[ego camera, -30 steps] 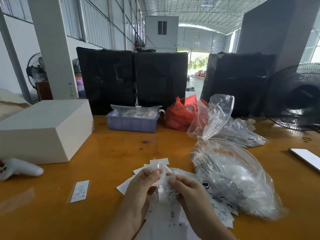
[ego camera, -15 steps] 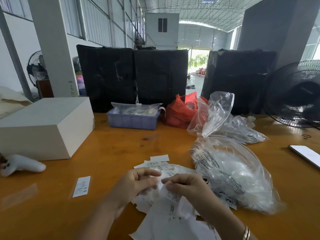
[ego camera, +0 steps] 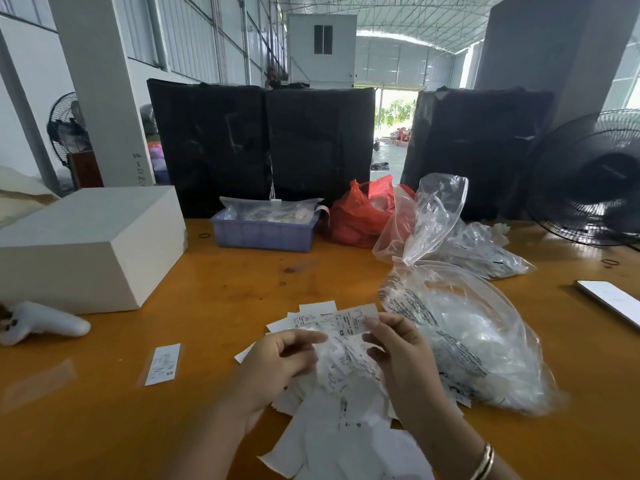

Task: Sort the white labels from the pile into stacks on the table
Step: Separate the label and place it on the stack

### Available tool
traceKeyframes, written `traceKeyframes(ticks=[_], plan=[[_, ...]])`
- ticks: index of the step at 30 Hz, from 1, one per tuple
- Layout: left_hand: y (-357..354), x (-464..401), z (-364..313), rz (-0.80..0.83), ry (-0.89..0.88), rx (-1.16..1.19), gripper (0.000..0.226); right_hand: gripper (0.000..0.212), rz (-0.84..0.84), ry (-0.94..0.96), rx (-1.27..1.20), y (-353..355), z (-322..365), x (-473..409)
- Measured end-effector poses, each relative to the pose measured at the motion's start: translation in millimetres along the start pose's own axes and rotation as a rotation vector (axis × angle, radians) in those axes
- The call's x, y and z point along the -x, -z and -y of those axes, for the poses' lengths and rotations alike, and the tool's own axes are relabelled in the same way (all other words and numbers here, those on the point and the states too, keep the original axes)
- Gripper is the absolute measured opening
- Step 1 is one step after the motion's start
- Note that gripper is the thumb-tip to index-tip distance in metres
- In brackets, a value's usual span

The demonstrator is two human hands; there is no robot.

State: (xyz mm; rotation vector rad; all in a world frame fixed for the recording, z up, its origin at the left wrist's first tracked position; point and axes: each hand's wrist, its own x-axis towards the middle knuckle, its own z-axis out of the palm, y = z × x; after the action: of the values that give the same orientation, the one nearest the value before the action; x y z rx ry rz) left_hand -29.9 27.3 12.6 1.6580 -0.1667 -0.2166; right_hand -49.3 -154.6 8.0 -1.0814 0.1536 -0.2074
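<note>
Labels [ego camera: 346, 379] lie piled beside clear bag [ego camera: 464, 344]; blue tray [ego camera: 265, 234] holds packets.

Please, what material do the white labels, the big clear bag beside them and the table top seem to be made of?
White labels: probably thin paper or soft woven tape, matte; they curl and crumple in the pile. The picture cannot settle which.
Clear bag: thin plastic film, glossy; transparent, wrinkled, with highlights.
Table: looks like wood under an orange varnish; smooth, with soft reflections and a dark knot-like mark.
</note>
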Motion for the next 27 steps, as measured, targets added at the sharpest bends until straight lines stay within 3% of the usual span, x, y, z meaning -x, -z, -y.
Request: traceKeyframes(ticks=[9,15,21,27], plan=[[-7.9,-1.6,1.3,-0.059,-0.038,-0.009,0.005,0.012,0.005,0.047,-0.015,-3.5,1.0,2.8],[-7.4,-1.7,1.9,-0.051,-0.093,-0.069,0.004,0.010,0.028,0.066,0.001,-6.4,-0.1,4.7],[-6.7,-1.5,1.6,-0.067,-0.127,-0.077,0.009,0.022,0.029,0.041,-0.105,-6.1,4.1,3.2],[-7.3,0.0,0.4,-0.079,-0.157,-0.088,0.012,0.011,0.015,0.067,0.075,-4.6,-2.2,5.3]])
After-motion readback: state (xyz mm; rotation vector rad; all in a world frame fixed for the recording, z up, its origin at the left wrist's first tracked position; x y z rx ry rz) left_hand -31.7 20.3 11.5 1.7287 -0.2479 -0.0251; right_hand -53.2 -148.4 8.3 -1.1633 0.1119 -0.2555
